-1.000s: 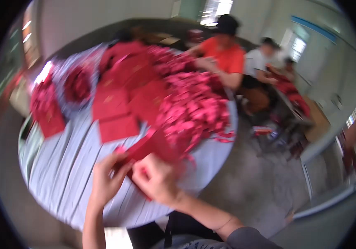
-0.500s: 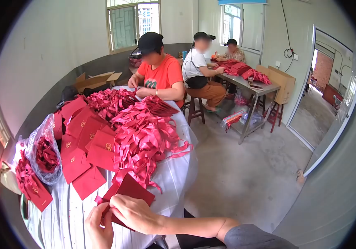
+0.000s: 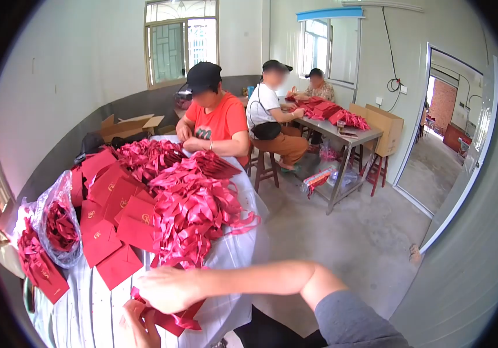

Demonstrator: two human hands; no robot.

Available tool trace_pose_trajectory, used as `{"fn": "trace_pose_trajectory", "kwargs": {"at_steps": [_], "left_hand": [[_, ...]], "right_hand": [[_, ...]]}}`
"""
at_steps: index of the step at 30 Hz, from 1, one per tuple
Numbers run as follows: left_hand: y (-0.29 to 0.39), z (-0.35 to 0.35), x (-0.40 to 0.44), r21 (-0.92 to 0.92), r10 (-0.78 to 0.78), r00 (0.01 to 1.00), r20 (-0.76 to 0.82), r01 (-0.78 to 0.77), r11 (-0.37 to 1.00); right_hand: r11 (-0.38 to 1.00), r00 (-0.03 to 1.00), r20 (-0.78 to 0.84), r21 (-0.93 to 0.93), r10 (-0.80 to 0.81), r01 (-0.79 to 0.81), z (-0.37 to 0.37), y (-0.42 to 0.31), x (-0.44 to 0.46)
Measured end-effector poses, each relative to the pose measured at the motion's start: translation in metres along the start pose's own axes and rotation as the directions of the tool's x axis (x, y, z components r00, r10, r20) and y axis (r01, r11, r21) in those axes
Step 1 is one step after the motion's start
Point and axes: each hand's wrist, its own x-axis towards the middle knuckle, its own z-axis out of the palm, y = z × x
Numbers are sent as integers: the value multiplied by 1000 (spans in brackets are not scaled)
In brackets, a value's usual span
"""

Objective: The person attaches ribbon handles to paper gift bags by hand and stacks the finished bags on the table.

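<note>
At the near table edge, a red card envelope (image 3: 172, 328) lies under my hands, partly covered by them. My left hand (image 3: 137, 325) is closed on its left edge, thumb and fingers pinched together. Across the top reaches my right hand (image 3: 171, 290), its fingers bent and closed at a red ribbon (image 3: 137, 294); the fingertips are partly hidden. A loose ribbon end (image 3: 185, 322) hangs over the envelope's lower right. Just beyond my hands lie a heap of red ribbons (image 3: 188, 211) and a spread of red envelopes (image 3: 101, 240) with gold emblems.
A white cloth (image 3: 81, 322) covers the table. At left stands a clear plastic bag (image 3: 60, 223) of ribbons. A person in an orange shirt (image 3: 221, 119) works across the table. Two other people sit at a metal table (image 3: 347, 136) piled with red items.
My right hand has shifted left and now covers more of the envelope, its forearm lying flatter across. A ribbon end now shows at the envelope's lower right. The camera view has tilted up slightly.
</note>
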Motion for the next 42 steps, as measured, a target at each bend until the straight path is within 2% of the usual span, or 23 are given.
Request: {"fn": "trace_pose_trajectory", "kwargs": {"at_steps": [1,2,3,4,5,6,7,10,11,12,14,16,17,18,19,21,22,23,27,29,32,36,42], "left_hand": [[1,0,-2,-55,-12,999,-43,9,998],[3,-2,-2,-22,-34,999,-12,34,999],[1,-2,-3,-11,-14,1000,-19,14,1000],[-2,0,-4,4,8,1000,-19,-8,1000],[-5,3,-5,-18,65,996,-66,-66,998],[-1,-1,-6,40,47,998,-51,-45,998],[3,-2,-6,90,32,998,-49,-27,996],[8,-4,-7,87,-21,999,-33,24,996],[10,-6,-8,86,-31,999,-30,34,996],[7,-2,-8,46,54,994,-94,-50,998],[-5,9,-6,-35,133,976,-170,-141,989],[-3,5,-6,-90,76,991,-111,-86,992],[4,1,-5,-97,9,996,-89,-18,995],[-2,3,-5,-135,3,997,-81,-14,991],[-5,2,-2,-127,58,994,-95,-70,989],[-10,3,-1,-133,34,994,-104,-48,990],[-13,4,-2,-222,7,998,-64,-21,975],[-13,0,-4,-188,19,1000,-1,-19,982],[-10,7,-3,-202,56,996,-65,-68,977],[-11,4,0,-144,106,994,-26,-109,984],[-6,2,-1,-147,43,999,-31,-47,988],[-10,8,-3,-175,81,994,-79,-94,980],[-5,10,-3,-152,11,996,-85,-24,988]], "right_hand": [[999,999,8,36,-40,40,-7,2,2],[986,989,-39,83,-142,145,-4,12,9],[975,987,29,161,-159,152,-15,11,11],[964,979,127,235,-158,125,-22,13,17],[981,976,205,188,-77,38,-26,13,23],[972,961,275,226,-2,-63,-23,15,30],[965,964,263,242,35,-101,-18,15,33],[983,965,263,178,-13,-36,-24,5,32],[983,971,238,178,10,-54,-28,2,28],[980,970,243,191,8,-56,-24,4,27],[987,998,41,154,41,-47,-5,10,28],[962,999,2,270,-37,35,-4,14,23],[939,1000,15,343,3,-8,-6,15,19],[908,995,-11,410,96,-83,-3,14,16],[913,993,11,391,121,-116,1,18,18],[924,990,-8,360,141,-128,4,21,19],[887,985,-96,453,146,-88,2,20,18],[830,980,-58,543,189,-128,-8,19,20],[841,985,-93,536,143,-71,-11,28,32],[835,984,-126,549,129,-40,-17,22,34],[805,975,-86,582,203,-117,-19,16,40],[797,948,-214,601,235,-62,-10,14,52],[806,921,-308,591,240,-13,-8,8,63]]}}
